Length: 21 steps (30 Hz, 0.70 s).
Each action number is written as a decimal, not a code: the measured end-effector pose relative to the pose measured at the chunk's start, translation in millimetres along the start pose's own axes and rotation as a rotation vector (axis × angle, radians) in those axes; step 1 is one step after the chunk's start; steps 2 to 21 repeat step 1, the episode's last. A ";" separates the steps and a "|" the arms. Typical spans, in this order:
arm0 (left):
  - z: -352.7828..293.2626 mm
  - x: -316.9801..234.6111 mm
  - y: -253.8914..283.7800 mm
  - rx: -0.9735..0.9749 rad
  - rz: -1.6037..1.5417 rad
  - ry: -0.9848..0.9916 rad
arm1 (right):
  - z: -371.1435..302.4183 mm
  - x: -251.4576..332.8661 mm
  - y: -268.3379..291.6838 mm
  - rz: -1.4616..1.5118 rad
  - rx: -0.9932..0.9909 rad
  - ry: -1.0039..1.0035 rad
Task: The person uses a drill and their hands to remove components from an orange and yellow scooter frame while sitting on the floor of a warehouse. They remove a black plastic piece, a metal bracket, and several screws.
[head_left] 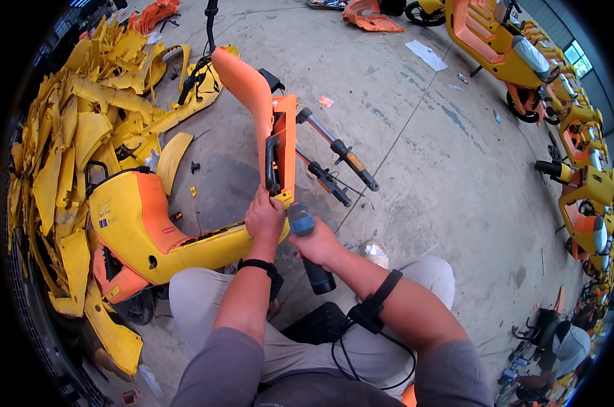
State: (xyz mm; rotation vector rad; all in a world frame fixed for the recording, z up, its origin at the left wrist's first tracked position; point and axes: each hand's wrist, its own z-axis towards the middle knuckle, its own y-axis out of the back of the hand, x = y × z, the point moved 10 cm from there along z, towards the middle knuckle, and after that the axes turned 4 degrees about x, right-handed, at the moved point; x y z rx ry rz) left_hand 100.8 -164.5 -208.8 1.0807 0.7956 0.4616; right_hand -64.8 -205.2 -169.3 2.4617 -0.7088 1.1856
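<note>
A yellow and orange electric scooter, partly stripped, lies across the floor before me with its front to the far side. My left hand is closed against the lower end of its orange front panel; what its fingers grip is hidden. My right hand is wrapped round a dark cordless power driver. The tool's grey-blue head points up and away, close beside the panel's lower end. Beyond the panel, the two bare fork legs stick out to the right without a wheel.
On the left rises a heap of yellow body panels. A loose curved yellow panel lies beside the scooter. More yellow and orange scooters stand in a row along the right. A white sheet lies on the concrete. Another person is at the lower right.
</note>
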 end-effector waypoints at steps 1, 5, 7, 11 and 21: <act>-0.3 1.7 0.4 -0.017 0.026 0.012 | -0.1 0.7 1.2 0.001 -0.002 0.004; -0.3 1.7 0.4 -0.017 0.026 0.012 | -0.1 0.7 1.2 0.001 -0.002 0.004; -0.3 1.7 0.4 -0.017 0.026 0.012 | -0.1 0.7 1.2 0.001 -0.002 0.004; -0.3 1.7 0.4 -0.017 0.026 0.012 | -0.1 0.7 1.2 0.001 -0.002 0.004; -0.3 1.7 0.4 -0.017 0.026 0.012 | -0.1 0.7 1.2 0.001 -0.002 0.004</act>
